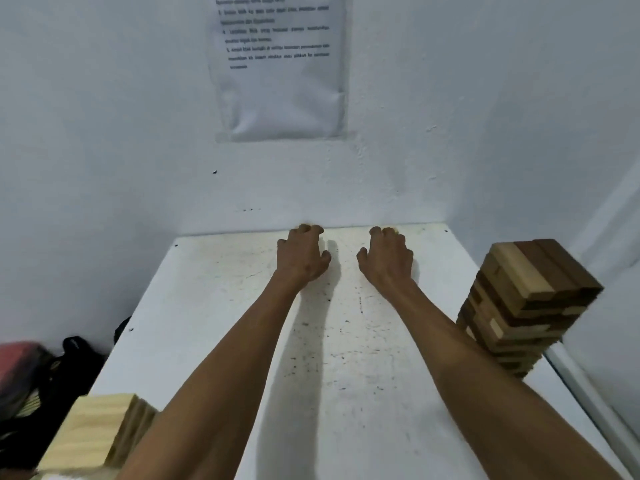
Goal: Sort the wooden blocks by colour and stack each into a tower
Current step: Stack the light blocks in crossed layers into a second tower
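Reaching to the far edge of the table, left hand and right hand lie apart, fingers curled, grip unclear; the mixed tower stands upright rightward, nearer the right hand; pale stack near left

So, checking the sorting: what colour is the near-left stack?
The stack is pale, light wood, seen in the head view.

At 3 o'clock we see a tower of smooth, matt wood, pale and dark brown. The stack at 7 o'clock is pale bare wood, finely grained. The table is white, matt, scuffed and speckled. At 12 o'clock, paper sits in a glossy plastic sleeve.
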A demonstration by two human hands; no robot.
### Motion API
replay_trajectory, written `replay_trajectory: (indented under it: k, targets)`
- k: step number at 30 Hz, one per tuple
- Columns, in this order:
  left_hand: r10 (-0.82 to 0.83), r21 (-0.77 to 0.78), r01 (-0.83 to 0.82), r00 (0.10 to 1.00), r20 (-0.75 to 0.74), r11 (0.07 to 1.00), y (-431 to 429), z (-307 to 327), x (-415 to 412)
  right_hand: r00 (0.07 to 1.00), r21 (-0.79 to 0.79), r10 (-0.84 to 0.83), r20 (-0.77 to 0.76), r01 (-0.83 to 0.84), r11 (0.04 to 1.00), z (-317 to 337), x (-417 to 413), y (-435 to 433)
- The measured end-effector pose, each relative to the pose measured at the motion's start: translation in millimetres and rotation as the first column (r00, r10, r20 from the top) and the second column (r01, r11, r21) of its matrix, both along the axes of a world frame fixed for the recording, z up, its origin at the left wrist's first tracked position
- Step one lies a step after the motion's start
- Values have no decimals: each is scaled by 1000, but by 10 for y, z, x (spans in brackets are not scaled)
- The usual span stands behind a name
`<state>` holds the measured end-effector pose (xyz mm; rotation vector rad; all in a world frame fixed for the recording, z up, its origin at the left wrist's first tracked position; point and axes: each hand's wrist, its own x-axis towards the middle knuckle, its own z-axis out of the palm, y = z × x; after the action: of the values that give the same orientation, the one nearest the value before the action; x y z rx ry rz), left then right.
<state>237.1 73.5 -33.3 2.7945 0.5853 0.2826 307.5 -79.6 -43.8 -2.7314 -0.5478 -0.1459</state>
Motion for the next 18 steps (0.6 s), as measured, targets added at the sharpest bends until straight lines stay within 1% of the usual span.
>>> replay_trajectory:
  k: [2, 4, 8, 11, 14, 18]
  targets:
    - [50, 23, -51, 998, 46, 998, 88, -66, 166, 998, 7, -53, 29, 53, 999, -52, 179, 65]
    - [130, 49, -134, 988, 86, 990, 157, -143, 305, 993, 25, -117, 14, 117, 993, -97, 350, 112]
    - [278, 86, -288, 954, 110, 954, 222, -317, 467, 977, 41, -213, 8, 212, 976, -246, 561, 136]
    - [290, 79, -304, 946, 145, 949, 235, -460, 539, 967, 58, -253, 41, 250, 966, -394, 618, 157]
    - [278, 49, -292, 941, 190, 955, 231, -510, 587, 950, 151, -302, 82, 288, 946, -480, 593, 239]
    - [251, 102, -271, 952, 174, 957, 264, -511, 585, 944, 211, -316, 98, 291, 933, -533, 492, 304]
